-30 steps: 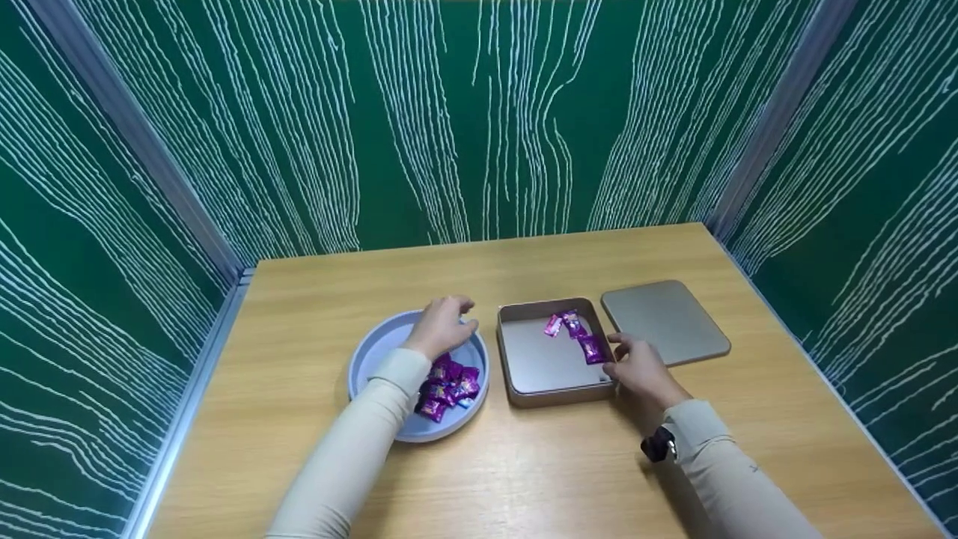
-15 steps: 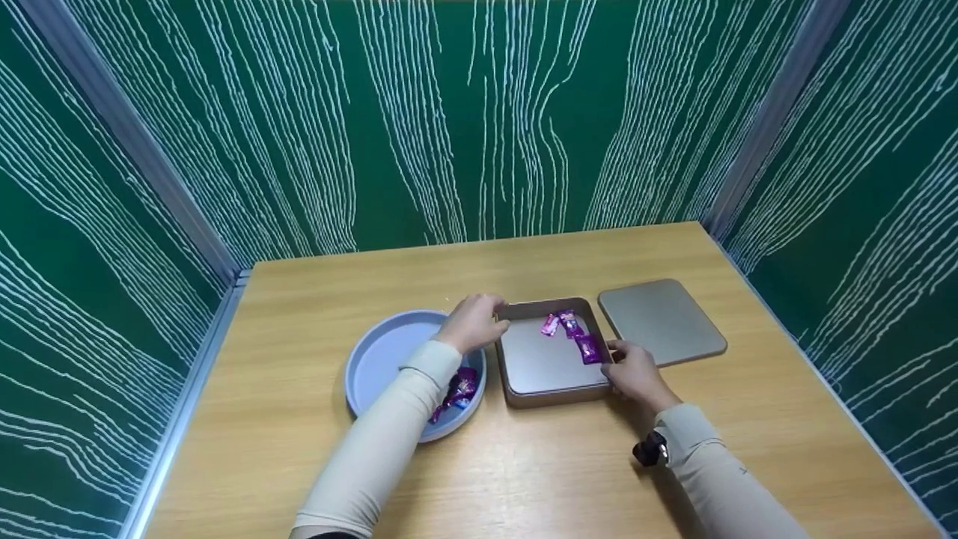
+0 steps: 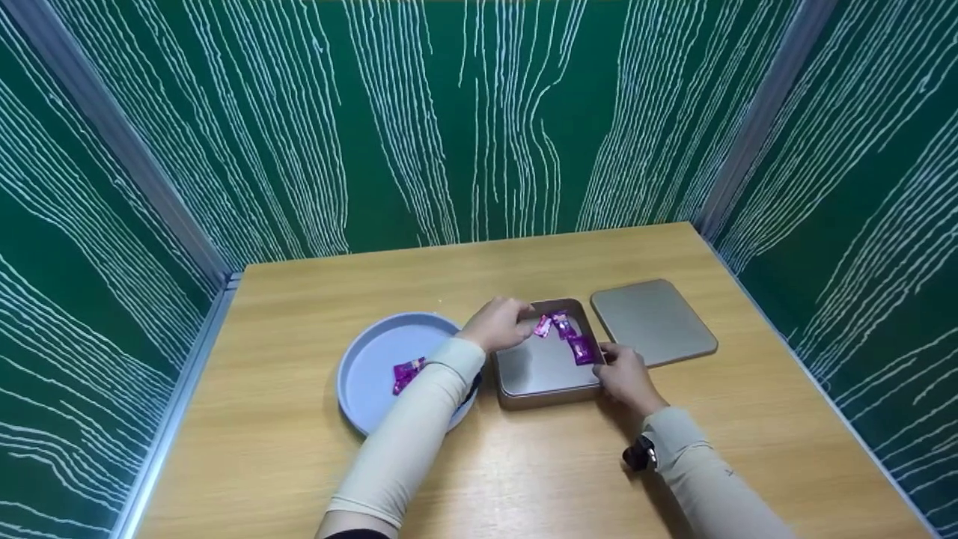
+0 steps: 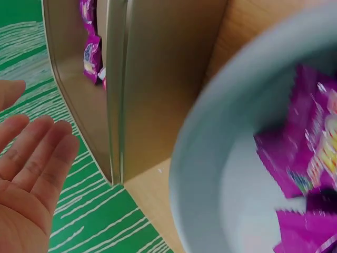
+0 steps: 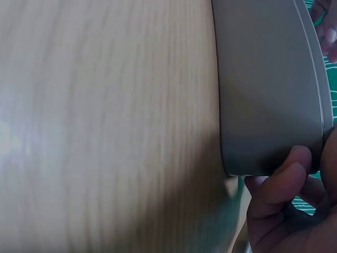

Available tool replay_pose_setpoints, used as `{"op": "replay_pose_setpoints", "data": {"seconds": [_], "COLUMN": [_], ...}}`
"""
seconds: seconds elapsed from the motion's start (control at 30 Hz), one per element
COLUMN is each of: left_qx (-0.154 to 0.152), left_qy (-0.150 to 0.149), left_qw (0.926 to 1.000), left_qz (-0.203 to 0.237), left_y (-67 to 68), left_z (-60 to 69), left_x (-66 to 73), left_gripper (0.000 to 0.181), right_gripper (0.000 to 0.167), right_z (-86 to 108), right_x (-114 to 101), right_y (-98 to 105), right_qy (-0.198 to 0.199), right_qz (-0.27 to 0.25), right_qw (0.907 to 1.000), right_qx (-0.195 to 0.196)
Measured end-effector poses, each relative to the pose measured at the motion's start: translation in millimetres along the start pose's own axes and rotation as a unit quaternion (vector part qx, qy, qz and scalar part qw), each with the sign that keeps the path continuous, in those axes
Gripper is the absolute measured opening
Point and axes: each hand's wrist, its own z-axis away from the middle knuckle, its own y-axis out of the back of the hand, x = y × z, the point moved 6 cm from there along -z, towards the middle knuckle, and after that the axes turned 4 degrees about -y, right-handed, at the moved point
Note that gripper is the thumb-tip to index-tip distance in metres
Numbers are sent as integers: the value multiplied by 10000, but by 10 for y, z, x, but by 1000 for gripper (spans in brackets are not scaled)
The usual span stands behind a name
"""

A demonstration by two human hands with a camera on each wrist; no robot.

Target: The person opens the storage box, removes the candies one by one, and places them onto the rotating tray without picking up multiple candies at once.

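Note:
My left hand (image 3: 498,323) hovers over the left side of a square metal tin (image 3: 550,400). In the left wrist view its fingers (image 4: 34,153) are nearly straight, thumb apart, and nothing shows between them. Inside the tin lie two purple-wrapped candies (image 3: 581,350) and a small pink-wrapped candy (image 3: 542,326). My right hand (image 3: 629,378) grips the tin at its near right corner; the right wrist view shows curled fingers against the wall. Left of the tin, a round pale-blue tray (image 3: 367,352) holds more purple candies (image 3: 408,373), partly hidden by my left forearm.
The tin's flat lid (image 3: 655,322) lies on the wooden table (image 3: 299,464) at the right, beside the tin. Green panels with white streaked lines (image 3: 299,112) stand behind the table and along both sides.
My left hand has moved right from above the tray to above the tin. The right hand stays at the tin's near right corner. The candies in the tin look unchanged.

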Motion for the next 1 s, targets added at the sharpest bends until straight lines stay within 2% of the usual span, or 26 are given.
{"op": "replay_pose_setpoints", "data": {"seconds": [0.17,0.5,0.8,1.0], "left_qx": [-48,-280,-411,-598], "left_qy": [-149,-163,-330,-454], "left_qw": [9998,9982,9931,9914], "left_qz": [-93,-511,-1051,-1074], "left_y": [-95,-302,-382,-465], "left_z": [-93,-239,-302,-365], "left_x": [48,118,86,-1], "left_gripper": [39,33,26,29], "right_gripper": [61,61,59,62], "right_z": [6,32,37,36], "right_x": [16,-5,-15,-28], "right_y": [-11,6,-5,-26], "right_qy": [-93,-51,-63,-52], "right_qz": [-95,-13,-111,-59], "right_qw": [9999,10000,9999,10000], "right_qx": [-21,21,-5,-39]}}
